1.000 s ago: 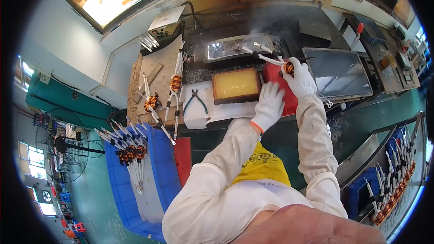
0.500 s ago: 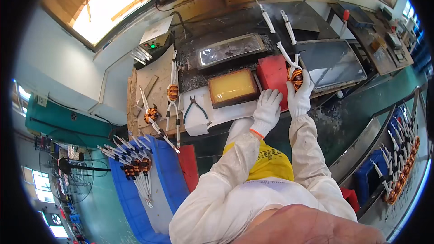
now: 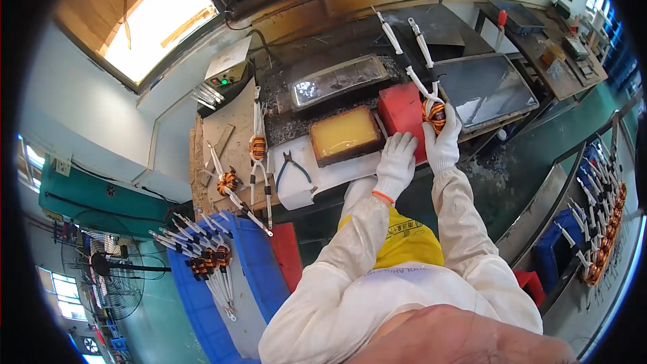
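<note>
One blue bin [image 3: 263, 263] contains bunched coils [image 3: 209, 261], too overlapped to count. On the board [image 3: 219, 137] beside it lie two orange-and-black coils [image 3: 257, 148]; next come one pair of pliers [image 3: 288, 158] and one pan of yellow material [image 3: 345, 133]. The gloved left hand [image 3: 395, 165] lies palm down, fingers extended, nothing visible in its grasp, at the near edge of one red block [image 3: 402, 109]. The gloved right hand [image 3: 443, 149], forearm reaching forward, curls around one banded coil [image 3: 436, 118], its white leads pointing away, beside one dark flat tray [image 3: 485, 94].
</note>
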A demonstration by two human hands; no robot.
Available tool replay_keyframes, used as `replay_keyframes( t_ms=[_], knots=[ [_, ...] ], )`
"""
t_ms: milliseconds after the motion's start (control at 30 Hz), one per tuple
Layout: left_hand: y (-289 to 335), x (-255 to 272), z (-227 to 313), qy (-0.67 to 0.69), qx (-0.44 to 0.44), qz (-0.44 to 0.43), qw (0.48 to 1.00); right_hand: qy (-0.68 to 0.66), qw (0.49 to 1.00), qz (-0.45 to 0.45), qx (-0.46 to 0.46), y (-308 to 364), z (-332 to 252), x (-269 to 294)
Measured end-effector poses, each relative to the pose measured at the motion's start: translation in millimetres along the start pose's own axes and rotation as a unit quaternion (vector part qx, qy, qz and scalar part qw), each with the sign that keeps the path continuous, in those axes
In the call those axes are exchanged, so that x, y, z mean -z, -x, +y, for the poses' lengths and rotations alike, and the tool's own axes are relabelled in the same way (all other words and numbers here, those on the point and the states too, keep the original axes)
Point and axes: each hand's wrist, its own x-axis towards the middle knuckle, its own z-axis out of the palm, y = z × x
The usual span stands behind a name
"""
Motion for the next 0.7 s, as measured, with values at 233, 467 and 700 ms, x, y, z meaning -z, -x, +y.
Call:
replay_keyframes(
  t_ms=[233,467,700],
  knots=[
    [0.8,1.9,0.1,0.009,0.001,0.0,1.0,-0.001,1.0,-0.009,-0.002,-0.6,-4.8,3.2],
    [0.1,1.1,-1.1,0.012,0.009,-0.017,1.0,0.003,1.0,-0.014,-0.015,-1.0,-6.0,3.6],
    [1.9,-0.9,-2.4,0.011,0.015,-0.014,1.0,0.007,1.0,-0.018,-0.006,-0.6,-2.0,2.8]
  ],
)
